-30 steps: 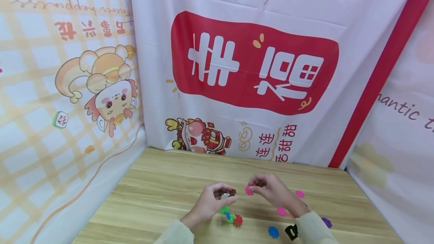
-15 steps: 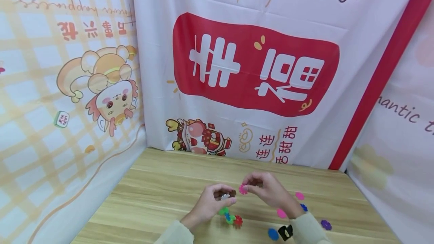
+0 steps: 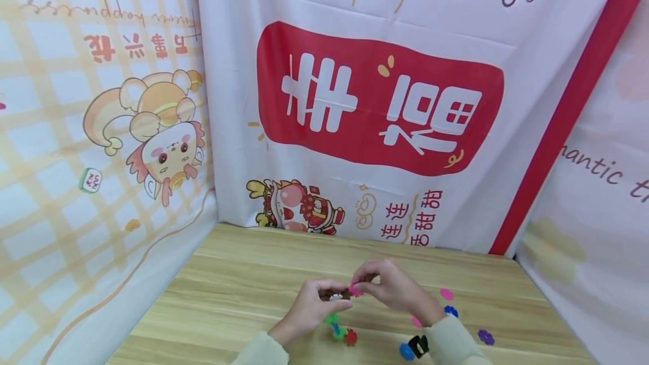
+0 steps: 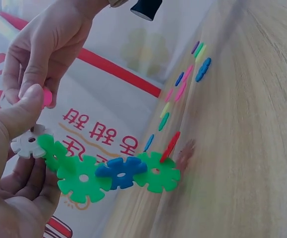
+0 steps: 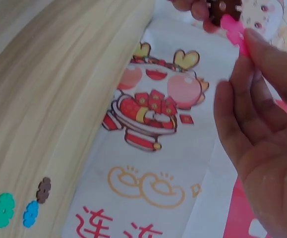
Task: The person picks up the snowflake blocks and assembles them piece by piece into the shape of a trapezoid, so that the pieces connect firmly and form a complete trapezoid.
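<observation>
Above the wood-grain tabletop [image 3: 243, 275], the right hand [image 3: 390, 287] pinches the pink disc [image 5: 235, 32] at the brown disc [image 5: 224, 11]'s edge; the left hand [image 3: 308, 306] grips the chain [image 4: 89, 190]'s upper end. Misaligned slots could make the pink disc slip; hard pushing might pop links apart.

Both hands [image 3: 310, 306] [image 3: 392, 290] curled, close together

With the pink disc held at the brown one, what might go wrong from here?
The right hand pinches the pink disc at the brown disc; it could slip or miss a slot. The chain of discs hangs from the left hand, so pushing might loosen a joint, perhaps at the red disc on its end. In the head view the right sleeve shows near the loose purple disc; lowering it might nudge that disc.
</observation>
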Available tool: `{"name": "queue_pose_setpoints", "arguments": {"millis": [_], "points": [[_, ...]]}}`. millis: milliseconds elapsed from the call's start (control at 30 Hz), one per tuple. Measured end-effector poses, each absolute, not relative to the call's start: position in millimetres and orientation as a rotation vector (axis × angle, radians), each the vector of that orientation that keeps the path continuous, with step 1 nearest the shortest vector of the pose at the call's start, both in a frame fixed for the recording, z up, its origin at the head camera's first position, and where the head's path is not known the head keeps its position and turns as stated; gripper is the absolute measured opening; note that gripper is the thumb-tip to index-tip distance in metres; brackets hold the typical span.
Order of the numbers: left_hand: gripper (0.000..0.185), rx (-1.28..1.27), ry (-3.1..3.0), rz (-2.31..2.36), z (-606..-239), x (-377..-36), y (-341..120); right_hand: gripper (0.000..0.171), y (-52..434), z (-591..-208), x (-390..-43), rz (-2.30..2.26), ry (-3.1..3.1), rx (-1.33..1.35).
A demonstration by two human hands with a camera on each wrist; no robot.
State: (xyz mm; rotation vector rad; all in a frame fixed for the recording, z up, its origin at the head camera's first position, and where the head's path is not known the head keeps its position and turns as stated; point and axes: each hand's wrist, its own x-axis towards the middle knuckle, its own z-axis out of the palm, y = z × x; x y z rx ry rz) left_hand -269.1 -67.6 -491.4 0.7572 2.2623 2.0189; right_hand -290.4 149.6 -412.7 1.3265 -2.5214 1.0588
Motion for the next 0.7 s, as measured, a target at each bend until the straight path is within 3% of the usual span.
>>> {"name": "queue_pose_setpoints", "arguments": {"millis": [700], "points": [[0.019, 0.689, 2.456, 1.983, -488.8, -268.7, -63.6, 0.017, 147.6, -406.2, -296.4, 1.027, -2.6, 1.397]]}}
